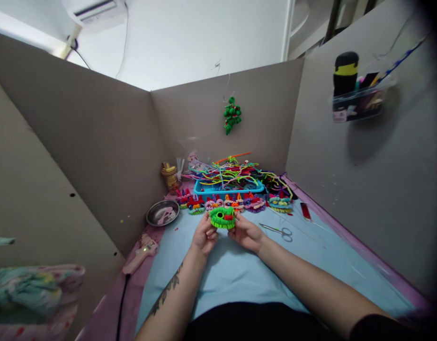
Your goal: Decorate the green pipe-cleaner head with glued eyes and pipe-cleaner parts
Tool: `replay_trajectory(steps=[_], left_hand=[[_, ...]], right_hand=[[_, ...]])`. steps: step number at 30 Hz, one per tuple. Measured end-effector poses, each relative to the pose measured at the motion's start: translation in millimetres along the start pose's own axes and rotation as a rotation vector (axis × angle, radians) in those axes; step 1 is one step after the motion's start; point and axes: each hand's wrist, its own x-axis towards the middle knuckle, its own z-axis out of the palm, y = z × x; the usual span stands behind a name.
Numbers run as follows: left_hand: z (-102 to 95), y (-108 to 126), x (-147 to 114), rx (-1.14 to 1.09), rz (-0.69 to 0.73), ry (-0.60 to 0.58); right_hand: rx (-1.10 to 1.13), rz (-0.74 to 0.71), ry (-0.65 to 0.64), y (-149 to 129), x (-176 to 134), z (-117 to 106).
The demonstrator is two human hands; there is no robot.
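Between both hands, just above the blue cloth, is a bright green pipe-cleaner animal head point(218, 219) with a dark round eye and a red patch at its right side. My left hand point(204, 235) grips its left end, fingers curled under it. At its right end, my right hand point(245, 232) pinches it between thumb and fingers. A row of finished-looking fuzzy heads in other colours lies behind, among them an orange one point(234, 202) and a purple one point(254, 203). Scissors point(278, 231) lie to the right of my right hand.
A blue tray point(228, 188) heaped with pipe cleaners point(223, 173) stands at the back. To the left are a metal bowl point(175, 206) and a corded pink glue gun point(142, 255). Grey partitions point(97, 123) enclose the table; a clear bin point(360, 105) hangs on the right one.
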Motion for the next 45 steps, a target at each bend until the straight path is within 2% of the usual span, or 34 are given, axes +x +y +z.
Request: replay_trajectory(steps=[9,16,20,26,31,45], left_hand=[[1.7,-3,1,0.054,0.067,0.013],[-1.0,-3,1,0.051,0.034,-0.027],[0.3,-4,2,0.075,0.006,-0.018],[4.0,-6,2,0.148,0.093,-0.054],[4.4,-7,3,0.158,0.081,-0.058],[-4.1,-11,9,0.201,0.121,-0.010]], right_hand=[[0.009,0.012,0.004,1,1,-1],[0.010,0.005,0.002,-1,0,0],[0.016,-0.039,0.021,-3,1,-1],[-0.015,-0.122,0.102,-3,4,-3],[-0.053,-0.185,0.131,-4,3,0],[-0.077,-0.188,0.127,-4,3,-1]])
